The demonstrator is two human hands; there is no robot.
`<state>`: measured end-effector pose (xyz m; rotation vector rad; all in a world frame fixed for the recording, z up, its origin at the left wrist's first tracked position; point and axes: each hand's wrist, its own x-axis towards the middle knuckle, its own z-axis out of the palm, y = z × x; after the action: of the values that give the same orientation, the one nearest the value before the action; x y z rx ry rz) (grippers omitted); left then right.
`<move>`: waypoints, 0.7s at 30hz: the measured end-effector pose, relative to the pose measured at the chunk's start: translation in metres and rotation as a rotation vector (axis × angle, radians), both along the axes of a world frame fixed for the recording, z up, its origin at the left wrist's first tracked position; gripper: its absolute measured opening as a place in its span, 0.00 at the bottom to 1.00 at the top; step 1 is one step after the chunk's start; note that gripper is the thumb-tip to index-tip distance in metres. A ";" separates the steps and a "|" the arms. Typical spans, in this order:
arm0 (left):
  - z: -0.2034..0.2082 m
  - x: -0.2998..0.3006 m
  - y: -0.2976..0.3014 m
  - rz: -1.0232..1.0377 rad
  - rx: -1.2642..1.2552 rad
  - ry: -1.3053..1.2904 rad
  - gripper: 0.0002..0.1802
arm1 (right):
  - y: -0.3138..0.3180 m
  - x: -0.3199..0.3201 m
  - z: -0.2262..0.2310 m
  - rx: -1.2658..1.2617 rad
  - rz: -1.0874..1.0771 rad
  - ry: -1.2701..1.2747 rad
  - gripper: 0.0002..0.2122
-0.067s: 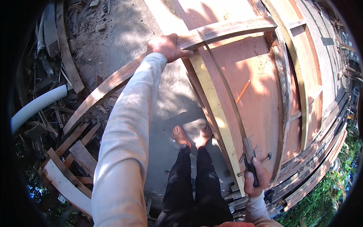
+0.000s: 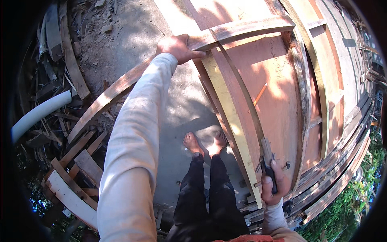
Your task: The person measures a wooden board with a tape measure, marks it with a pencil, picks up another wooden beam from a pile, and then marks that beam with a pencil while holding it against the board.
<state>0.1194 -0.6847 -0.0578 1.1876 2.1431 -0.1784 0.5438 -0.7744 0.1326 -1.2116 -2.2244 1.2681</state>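
A long wooden plank (image 2: 246, 30) lies across a wooden frame (image 2: 225, 97) with a reddish panel. My left hand (image 2: 177, 48) is closed over the plank near the frame's left edge. In my right hand (image 2: 277, 183), at the lower right, is the dark handle of a handsaw (image 2: 246, 88). The saw's long, thin blade reaches up to the plank, its far end crossing the plank just right of my left hand. Partly hidden behind my right hand, a hammer (image 2: 286, 164) lies on the panel. An orange pencil (image 2: 260, 93) rests beside the blade.
Scrap wood (image 2: 74, 157) is piled at the left, with a white pipe (image 2: 42, 113) on it. My bare feet (image 2: 205, 144) stand on the concrete floor (image 2: 177, 117) between pile and frame. More long boards (image 2: 330, 181) are stacked at the right, beside green plants (image 2: 346, 209).
My right hand and the saw handle have shifted slightly up and to the right. My left hand stays on the plank.
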 end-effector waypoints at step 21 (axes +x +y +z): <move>-0.015 -0.007 -0.012 0.006 0.081 -0.038 0.44 | 0.020 -0.029 -0.019 0.090 0.085 -0.062 0.20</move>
<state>0.1123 -0.6969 -0.0731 1.2209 2.1377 -0.0663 0.5144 -0.7544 0.1136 -1.1490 -2.3731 1.1621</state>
